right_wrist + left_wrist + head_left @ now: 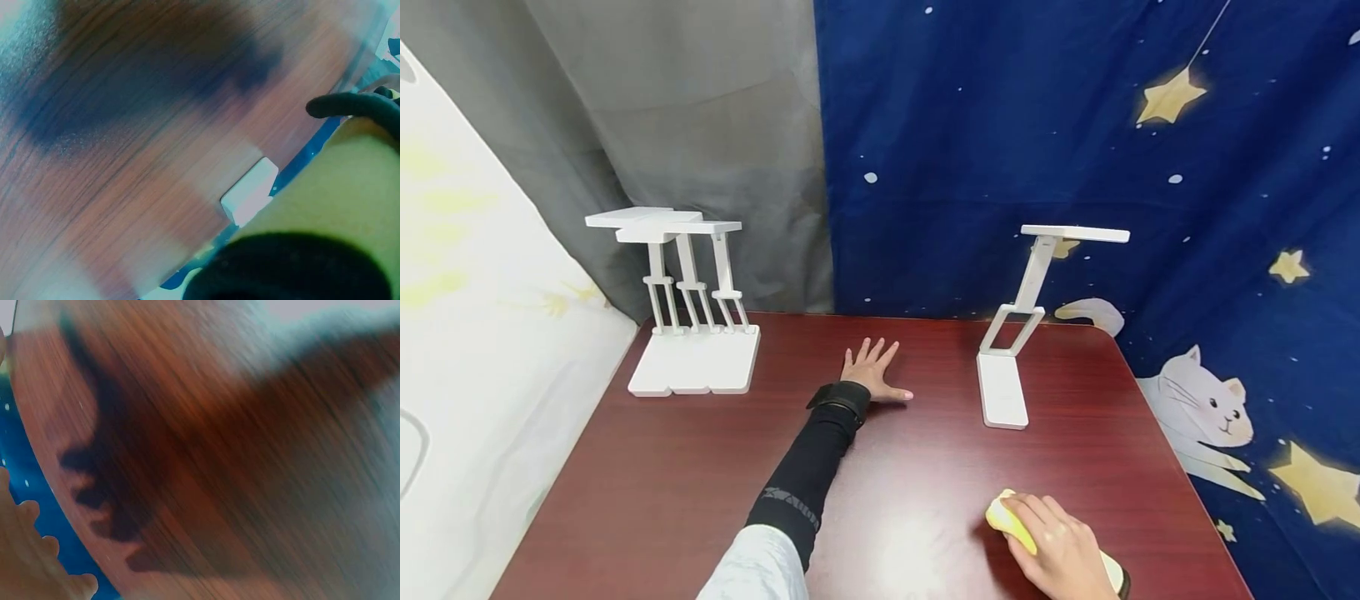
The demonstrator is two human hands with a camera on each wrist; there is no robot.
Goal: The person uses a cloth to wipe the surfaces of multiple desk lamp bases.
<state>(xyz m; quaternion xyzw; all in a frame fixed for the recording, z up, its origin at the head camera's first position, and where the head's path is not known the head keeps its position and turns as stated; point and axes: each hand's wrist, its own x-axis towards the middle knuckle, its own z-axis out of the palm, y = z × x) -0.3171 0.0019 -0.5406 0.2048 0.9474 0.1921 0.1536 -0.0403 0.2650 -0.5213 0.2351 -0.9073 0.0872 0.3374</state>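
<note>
My left hand, in a black wristband and dark sleeve, is spread over the table with straight fingers and holds nothing. Whether its palm touches the wood cannot be told; its fingertips show in the left wrist view. My right hand grips a soft-looking yellow piece, perhaps a cloth or sponge, low at the front right. Ahead of that hand a white folding desk lamp stands unfolded, its head level. Three similar white desk lamps stand side by side at the left back.
The reddish-brown table has rounded back corners. Behind it hang a grey curtain and a blue curtain with stars and a cat. White fabric hangs along the left side.
</note>
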